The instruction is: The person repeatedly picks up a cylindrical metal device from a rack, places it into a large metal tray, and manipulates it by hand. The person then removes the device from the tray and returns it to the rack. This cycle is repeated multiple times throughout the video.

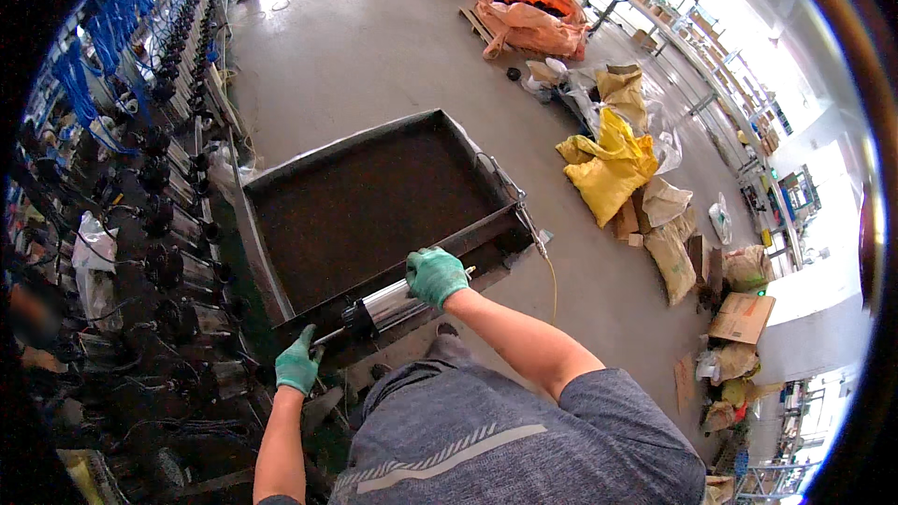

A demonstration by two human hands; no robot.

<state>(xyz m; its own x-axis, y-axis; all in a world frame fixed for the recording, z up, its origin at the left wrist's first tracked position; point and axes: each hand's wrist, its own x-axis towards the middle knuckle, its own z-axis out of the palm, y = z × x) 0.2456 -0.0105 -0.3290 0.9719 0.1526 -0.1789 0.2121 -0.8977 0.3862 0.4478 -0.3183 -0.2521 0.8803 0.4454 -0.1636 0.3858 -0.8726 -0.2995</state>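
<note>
At six o'clock of a black rectangular metal tray (346, 151), the green-gloved right hand (436, 277) clamps its fingers round a silver metal cylinder (383, 307), the matching left hand (296, 368) its thin metal rod (330, 336), probably for balance.

A smooth grey floor (327, 65) is spreading out beyond a wide, shallow, dark metal tray (374, 196), and a slim metal tool (529, 220) is resting across the tray's right-hand rim, trailing a thin yellow hose (555, 281). On the floor, a yellow sack (608, 178) is lying beside tan sacks (670, 262), while farther back a big orange sack (514, 33) is sitting on a wooden pallet (474, 26).
</note>
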